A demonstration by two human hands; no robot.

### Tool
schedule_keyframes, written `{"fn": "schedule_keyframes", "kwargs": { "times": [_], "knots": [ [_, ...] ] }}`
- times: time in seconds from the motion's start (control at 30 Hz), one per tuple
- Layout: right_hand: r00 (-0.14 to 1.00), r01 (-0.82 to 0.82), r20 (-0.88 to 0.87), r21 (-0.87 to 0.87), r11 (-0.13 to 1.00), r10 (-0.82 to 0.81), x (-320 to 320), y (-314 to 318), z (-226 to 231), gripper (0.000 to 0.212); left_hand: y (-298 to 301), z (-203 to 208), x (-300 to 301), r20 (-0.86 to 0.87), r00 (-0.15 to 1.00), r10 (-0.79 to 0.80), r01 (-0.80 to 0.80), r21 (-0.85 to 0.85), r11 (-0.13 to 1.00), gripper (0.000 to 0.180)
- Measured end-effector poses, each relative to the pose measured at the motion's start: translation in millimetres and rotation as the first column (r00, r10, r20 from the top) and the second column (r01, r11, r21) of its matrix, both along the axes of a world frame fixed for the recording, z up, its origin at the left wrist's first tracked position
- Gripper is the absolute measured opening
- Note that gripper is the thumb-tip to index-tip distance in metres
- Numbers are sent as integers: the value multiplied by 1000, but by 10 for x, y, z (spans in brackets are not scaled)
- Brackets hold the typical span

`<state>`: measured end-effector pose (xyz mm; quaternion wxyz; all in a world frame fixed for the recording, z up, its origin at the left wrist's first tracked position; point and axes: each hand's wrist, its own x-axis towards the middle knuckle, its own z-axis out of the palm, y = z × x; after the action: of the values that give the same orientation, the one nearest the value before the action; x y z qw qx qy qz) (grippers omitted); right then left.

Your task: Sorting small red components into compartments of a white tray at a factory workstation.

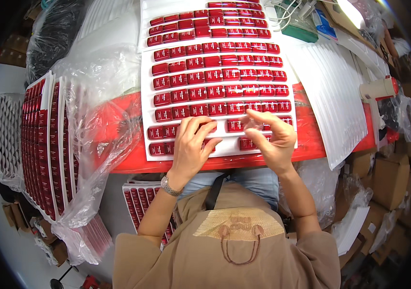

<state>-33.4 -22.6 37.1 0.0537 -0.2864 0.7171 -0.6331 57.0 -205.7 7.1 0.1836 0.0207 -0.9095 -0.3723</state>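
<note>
Rows of small glossy red bottle-like pieces [217, 109] with pale print lie on a white ribbed sheet [221, 153]. My left hand [192, 144] rests over the left part of the two nearest rows, fingers bent and apart, covering some pieces. To its right, a bare white stretch breaks both rows. My right hand [277, 139] hovers above the right ends of these rows, its thumb and index finger apart. A faint translucent blur shows between those fingertips; I cannot make out what it is.
The sheet lies on a red-covered table [133, 164]. Stacked sheets of red pieces [46, 149] in clear plastic [104, 139] stand at left. White ribbed sheets [333, 96] lie at right, beside a beige-and-red cylinder [376, 88]. Cardboard boxes [391, 183] are on the far right.
</note>
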Motion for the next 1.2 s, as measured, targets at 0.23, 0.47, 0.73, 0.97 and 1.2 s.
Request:
{"fn": "schedule_keyframes", "kwargs": {
  "times": [0.23, 0.47, 0.73, 0.97, 1.2],
  "knots": [
    [909, 243, 334, 60, 968, -249, 252, 1007, -227, 21, -116, -69, -32, 117, 991, 59, -35, -198, 980, 32],
    [861, 319, 465, -175, 931, -207, 534, 381, 0, 23, 362, 82, 40, -28, 979, -200, 197, 360, 912, 32],
    [948, -262, -74, 371, 891, 309, 426, 450, 82, 69, 496, 2, 204, 79, 985, -153, 4, 877, 481, 32],
    [190, 241, 735, 608, 756, -651, 2035, 2644, -751, 59, 212, -69, 92, 89, 969, -229, 240, -145, 960, 33],
    [112, 239, 745, 622, 746, -657, 2418, 2559, -793, 62, 264, -84, 63, 19, 983, -182, 183, -68, 981, 31]
  ]
}}
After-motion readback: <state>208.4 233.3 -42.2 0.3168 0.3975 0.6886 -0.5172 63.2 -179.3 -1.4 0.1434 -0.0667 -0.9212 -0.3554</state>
